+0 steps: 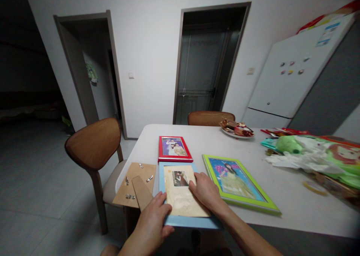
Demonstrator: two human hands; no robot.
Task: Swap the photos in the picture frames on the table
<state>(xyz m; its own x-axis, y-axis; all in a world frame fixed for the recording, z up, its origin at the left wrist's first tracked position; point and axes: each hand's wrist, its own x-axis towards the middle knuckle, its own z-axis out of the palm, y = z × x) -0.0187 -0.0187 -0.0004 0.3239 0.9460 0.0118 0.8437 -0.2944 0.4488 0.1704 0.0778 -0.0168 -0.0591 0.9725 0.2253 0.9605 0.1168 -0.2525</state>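
Note:
A light blue frame [194,221] lies at the table's near edge, with a cream sheet [184,205] on it that bears a small photo [180,178]. My left hand [154,218] rests at the left edge of the frame and sheet, fingers apart. On the sheet's right side lies my right hand [205,190], its fingertips near the photo; what is under its palm is hidden. Left of the frame is a brown backing board [132,173] with metal clips and a stand flap. A red frame [176,159] touches the blue one's far edge. To the right sits a green frame [253,205].
A plate [239,135] of wrapped items stands at the white table's [146,141] far side. Plastic packaging, a green plush [289,144] and a tape roll [315,188] lie at the right. Chairs stand left [94,145] and behind [210,118]. A fridge [298,68] is beyond.

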